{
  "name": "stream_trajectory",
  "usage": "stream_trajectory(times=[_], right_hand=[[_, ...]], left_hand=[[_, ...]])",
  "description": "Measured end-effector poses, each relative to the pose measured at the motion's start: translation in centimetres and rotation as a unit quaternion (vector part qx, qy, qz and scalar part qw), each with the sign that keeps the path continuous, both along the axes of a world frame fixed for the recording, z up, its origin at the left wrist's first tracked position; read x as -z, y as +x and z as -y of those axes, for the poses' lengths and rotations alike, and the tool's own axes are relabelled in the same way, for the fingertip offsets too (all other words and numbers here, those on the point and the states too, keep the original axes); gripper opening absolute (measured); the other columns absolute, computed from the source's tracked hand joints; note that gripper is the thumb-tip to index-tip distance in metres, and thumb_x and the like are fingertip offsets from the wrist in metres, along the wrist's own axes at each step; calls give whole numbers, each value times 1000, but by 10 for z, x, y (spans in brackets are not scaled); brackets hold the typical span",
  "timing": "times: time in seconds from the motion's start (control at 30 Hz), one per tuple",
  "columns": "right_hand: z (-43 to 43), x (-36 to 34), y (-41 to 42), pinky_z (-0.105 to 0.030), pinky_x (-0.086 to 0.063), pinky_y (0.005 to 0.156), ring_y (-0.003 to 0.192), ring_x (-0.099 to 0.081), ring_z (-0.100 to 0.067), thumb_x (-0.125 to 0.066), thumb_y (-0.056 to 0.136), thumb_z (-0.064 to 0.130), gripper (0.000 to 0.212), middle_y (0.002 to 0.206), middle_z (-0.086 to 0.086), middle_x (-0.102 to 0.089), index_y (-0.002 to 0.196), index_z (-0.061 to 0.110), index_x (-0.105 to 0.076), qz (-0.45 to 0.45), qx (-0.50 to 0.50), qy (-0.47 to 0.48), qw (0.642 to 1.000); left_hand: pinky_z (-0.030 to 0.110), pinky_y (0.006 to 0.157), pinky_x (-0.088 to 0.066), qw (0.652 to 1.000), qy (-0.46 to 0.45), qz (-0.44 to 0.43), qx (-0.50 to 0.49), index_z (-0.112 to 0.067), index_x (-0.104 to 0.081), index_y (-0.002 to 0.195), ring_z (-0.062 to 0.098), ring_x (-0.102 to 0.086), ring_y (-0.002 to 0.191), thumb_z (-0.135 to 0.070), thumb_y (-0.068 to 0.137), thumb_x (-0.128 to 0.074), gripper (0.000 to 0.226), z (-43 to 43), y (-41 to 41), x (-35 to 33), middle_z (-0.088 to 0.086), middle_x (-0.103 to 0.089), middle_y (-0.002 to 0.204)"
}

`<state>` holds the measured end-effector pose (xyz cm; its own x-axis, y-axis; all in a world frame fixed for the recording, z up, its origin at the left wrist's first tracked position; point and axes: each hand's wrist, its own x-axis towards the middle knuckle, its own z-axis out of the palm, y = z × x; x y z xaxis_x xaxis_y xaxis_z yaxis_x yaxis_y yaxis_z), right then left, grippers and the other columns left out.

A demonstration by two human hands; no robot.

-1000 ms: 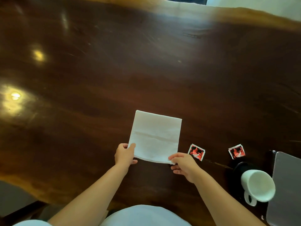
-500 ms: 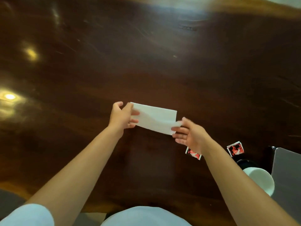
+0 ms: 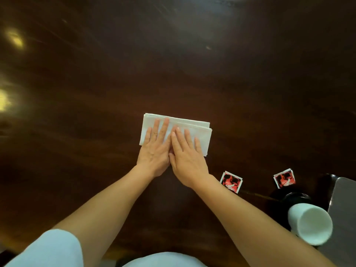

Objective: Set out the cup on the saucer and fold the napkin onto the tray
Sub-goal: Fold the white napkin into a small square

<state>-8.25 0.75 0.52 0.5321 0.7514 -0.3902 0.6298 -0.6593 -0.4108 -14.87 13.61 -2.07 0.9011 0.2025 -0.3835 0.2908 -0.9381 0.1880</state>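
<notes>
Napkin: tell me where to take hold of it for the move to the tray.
Probably pinch the right short end of the napkin with the right hand, coming from the tray side. It lies flat, loose layers stacked along the far edge, so clamp all layers.

I wear a pale blue short-sleeved top (image 3: 163, 260); forearms bare, small dark marks on my left hand (image 3: 154, 153).

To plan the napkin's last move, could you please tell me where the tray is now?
In the head view the grey tray lies at the picture's right edge, right of the white cup on its dark saucer.
</notes>
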Motion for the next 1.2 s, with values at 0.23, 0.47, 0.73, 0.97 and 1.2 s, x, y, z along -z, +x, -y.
stream_trajectory(times=[0.23, 0.47, 0.73, 0.97, 1.2], right_hand=[[26, 34, 15, -53, 1, 121, 152, 11, -25, -17, 102, 56, 67, 167, -2, 6, 158, 21, -2, 78, -94, -48, 991], [15, 12, 35, -53, -20, 117, 149, -19, -31, -57, 94, 36, 65, 160, -10, -29, 151, 15, -33, 68, 18, 4, 998], [-6, -8, 87, -42, -34, 92, 105, -47, -25, -68, 89, 28, 25, 111, -2, -59, 112, 20, -61, 114, 131, -49, 984], [-11, -16, 102, -30, -39, 81, 99, -46, -20, -66, 92, 15, 7, 109, -2, -60, 95, 20, -63, 60, 94, -22, 994], [-16, -30, 111, -8, -40, 61, 82, -60, -10, -70, 86, 2, 27, 94, 6, -63, 99, 24, -62, -123, 215, 86, 965]], left_hand=[[43, 123, 9, 998, 25, 34, -36, -21, 11, 159, 26, 18, 153, -58, 100, -7, 72, -5, -7, 19, 3, 20, 167], [52, 106, -31, 995, 11, 70, -75, -14, -31, 151, 35, -30, 143, -44, 93, -50, 68, -15, 17, -7, 13, -31, 158], [45, 86, -40, 991, -12, 78, -110, -17, -64, 108, 32, -51, 101, -45, 76, -80, 46, -60, 50, -28, 9, -59, 106], [43, 74, -38, 988, 1, 129, -90, -16, -69, 96, 32, -54, 91, -31, 78, -82, 26, -61, 48, -31, 7, -66, 92], [44, 81, -41, 987, -47, 102, -116, -18, -67, 108, 29, -54, 95, -31, 81, -80, 33, -61, 45, -32, 5, -64, 100]])
